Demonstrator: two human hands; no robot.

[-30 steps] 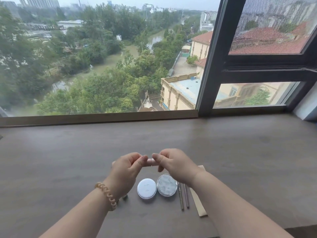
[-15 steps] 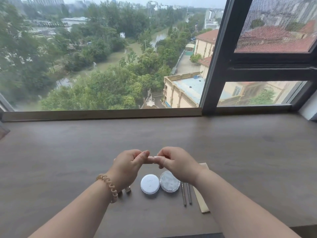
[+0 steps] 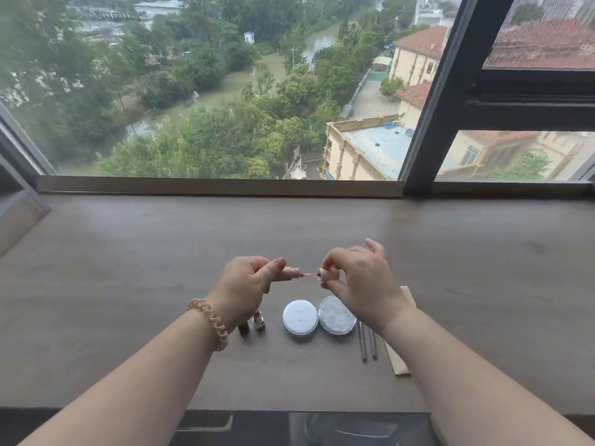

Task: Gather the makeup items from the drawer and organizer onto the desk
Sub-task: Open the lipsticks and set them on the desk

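Above the brown desk (image 3: 128, 252) my left hand (image 3: 248, 284) grips a small lip gloss tube (image 3: 291, 272). My right hand (image 3: 360, 281) pinches its pale cap (image 3: 323, 274), pulled a short way out so the thin red-tipped wand shows between the hands. Below them lie a white round compact (image 3: 300, 317), a marbled round compact (image 3: 336, 315), a red lipstick (image 3: 258, 319) with a dark tube (image 3: 243, 328) beside it, two thin pencils (image 3: 367, 341) and a beige flat packet (image 3: 397, 360).
A wide window with a wooden sill (image 3: 219, 185) and a dark frame post (image 3: 431, 101) runs along the desk's far edge. Under the desk's near edge an open drawer (image 3: 322, 428) shows dark contents.
My hands have moved apart, drawing the cap and its wand out of the tube. The view has tilted down, showing the drawer below the desk edge.
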